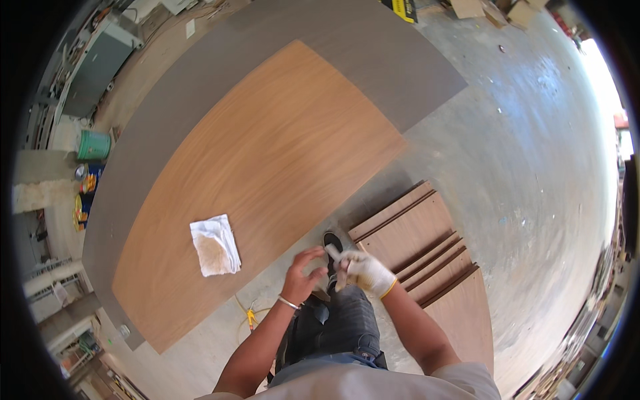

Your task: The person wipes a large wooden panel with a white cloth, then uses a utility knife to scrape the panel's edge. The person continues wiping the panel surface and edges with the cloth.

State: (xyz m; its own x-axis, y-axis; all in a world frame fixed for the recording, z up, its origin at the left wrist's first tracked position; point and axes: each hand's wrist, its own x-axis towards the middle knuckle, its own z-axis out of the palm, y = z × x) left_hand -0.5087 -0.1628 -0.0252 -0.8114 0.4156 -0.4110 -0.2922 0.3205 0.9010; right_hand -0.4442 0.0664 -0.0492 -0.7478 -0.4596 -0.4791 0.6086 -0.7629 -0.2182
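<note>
My right hand (pixel 365 272) wears a white knit glove with a yellow-edged cuff. Its fingers close on a small pale grey piece (pixel 333 252), whose kind I cannot make out. Bare, with a pale band at the wrist, my left hand (pixel 304 275) is just left of that piece, thumb and fingers apart and holding nothing. Both hands are over my legs, by the near edge of a large wood-grain panel (pixel 267 147). On that panel lies a folded white cloth (pixel 227 230) with a brownish patch.
A larger grey board (pixel 427 87) lies under the wood panel. At right, brown panels with dark strips (pixel 420 253) lie beside my legs. A yellow air fitting and hose (pixel 251 319) are at my left. Far left stand a green bucket (pixel 94 145) and cans (pixel 87 193).
</note>
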